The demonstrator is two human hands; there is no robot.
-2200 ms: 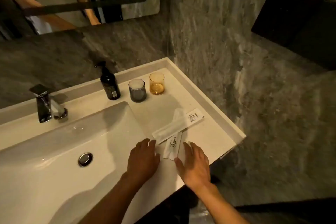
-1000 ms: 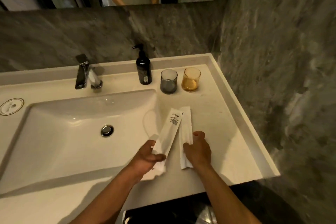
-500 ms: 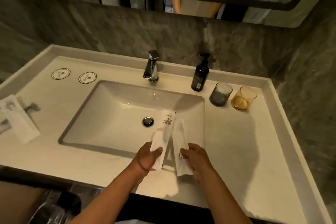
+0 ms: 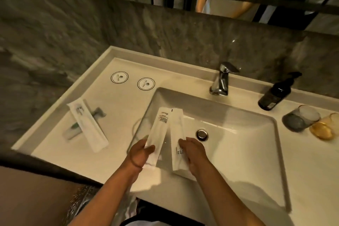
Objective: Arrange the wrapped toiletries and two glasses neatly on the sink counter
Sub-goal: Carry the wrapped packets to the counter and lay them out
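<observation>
Two wrapped packets, one grasped in the left hand (image 4: 145, 149) and one in the right hand (image 4: 194, 150), have been carried from the surface's (image 4: 117, 101) right side over the basin (image 4: 238, 134), apparently toward the left.

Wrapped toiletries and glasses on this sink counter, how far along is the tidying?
Partly done. The grey glass and amber glass stand together beside the soap bottle. In hand: the left hand and right hand each hold a white packet above the basin. Left: setting those down and straightening the crossed packets on the counter's left side.

White packets (image 4: 160, 134), grey glass (image 4: 299, 120), amber glass (image 4: 323, 128), black bottle (image 4: 275, 95).
</observation>
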